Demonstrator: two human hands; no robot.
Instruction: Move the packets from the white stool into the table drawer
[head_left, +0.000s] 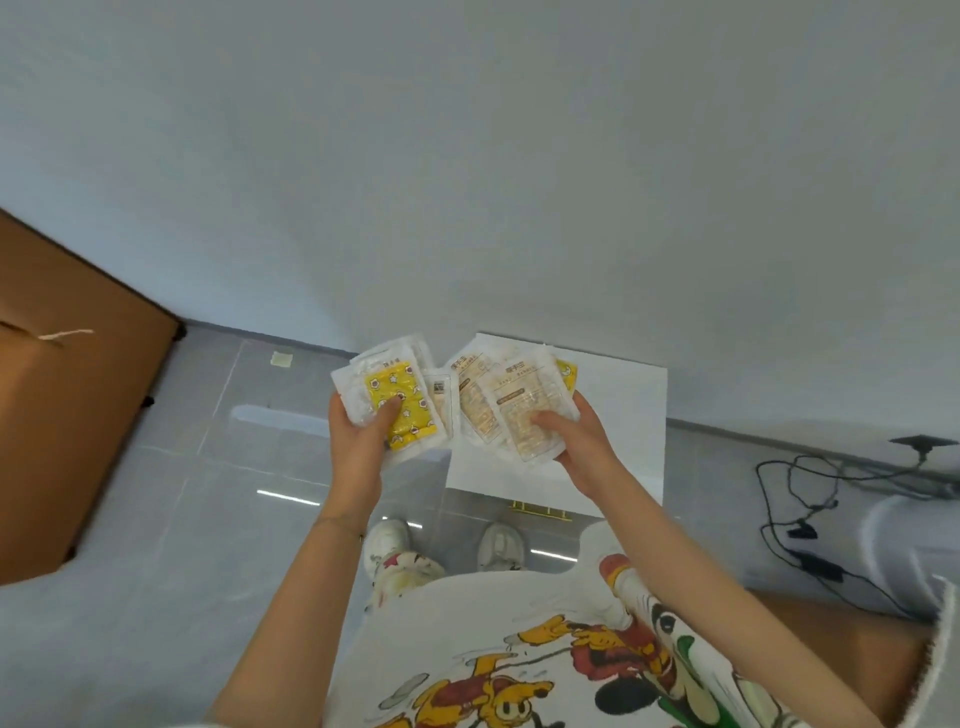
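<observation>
My left hand (358, 441) grips a small stack of packets, the top one with a yellow star-patterned label (400, 402). My right hand (576, 441) grips a fanned stack of clear packets with beige contents (511, 402), thumb on top. A yellow-labelled packet (566, 371) peeks out behind that fan. Both stacks are held in the air above the white stool (623, 410), whose visible top is bare. The brown table (67, 374) is at the left; no drawer shows.
Grey tiled floor (208, 467) lies below, with a white wall behind. Black cables (800, 509) trail on the floor at right beside a white rounded object (904, 540). My shoes (498, 545) stand just before the stool.
</observation>
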